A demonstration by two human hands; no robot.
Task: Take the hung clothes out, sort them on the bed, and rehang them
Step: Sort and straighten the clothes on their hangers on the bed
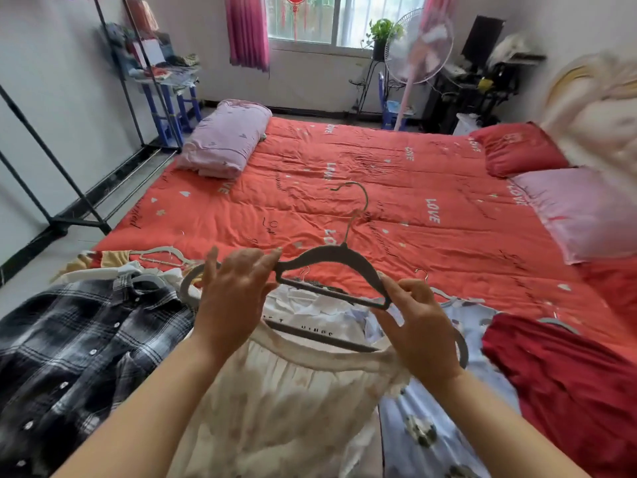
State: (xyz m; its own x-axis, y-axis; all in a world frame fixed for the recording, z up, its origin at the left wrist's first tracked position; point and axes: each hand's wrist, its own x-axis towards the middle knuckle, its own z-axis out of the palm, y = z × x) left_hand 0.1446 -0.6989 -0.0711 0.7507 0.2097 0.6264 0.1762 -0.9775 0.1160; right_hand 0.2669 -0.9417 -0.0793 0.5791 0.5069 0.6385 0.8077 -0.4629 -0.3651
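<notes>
I hold a grey hanger (331, 258) with a wire hook in the air above the bed's near edge. My left hand (234, 291) touches its left end with the fingertips. My right hand (418, 322) pinches its right end. Under both hands lies a cream pleated garment (286, 391), with a white printed shirt (310, 308) just beyond it on another hanger. A black-and-white plaid shirt (76, 350) lies at the left, a light blue patterned garment (431, 426) at the right, and a dark red garment (565, 381) further right.
The bed has a red quilt (362, 188), a folded pink blanket (224, 139) at its far left and pillows (517, 146) at the right. A black clothes rack (44, 153) stands at the left wall. A standing fan (418, 50) and desk are at the back.
</notes>
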